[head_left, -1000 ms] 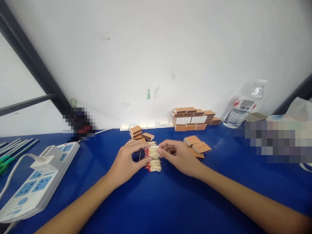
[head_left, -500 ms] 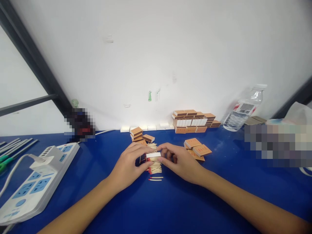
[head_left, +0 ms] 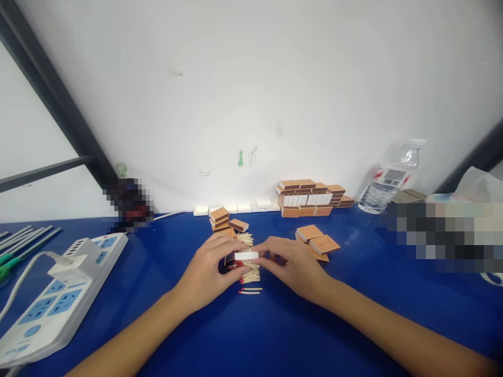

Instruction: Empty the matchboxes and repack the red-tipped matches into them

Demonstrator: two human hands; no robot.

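Between my two hands is a small white matchbox tray, held above a pile of red-tipped matches. My left hand grips its left end with thumb and fingers. At the right end, my right hand pinches it between thumb and forefinger. What lies inside the tray is hard to make out. Two loose matches lie side by side just in front of the pile. Behind my left hand stands a small stack of orange matchboxes. Several flat matchbox sleeves lie beyond my right hand.
Along the wall stand a row of white trays and a stacked block of matchboxes. A water bottle leans at the back right. On the left are a power strip and green-handled scissors.
The white tray has tilted so its side faces me, and it sits slightly lower. My right fingers have closed in nearer to its end. The view has shifted a little.
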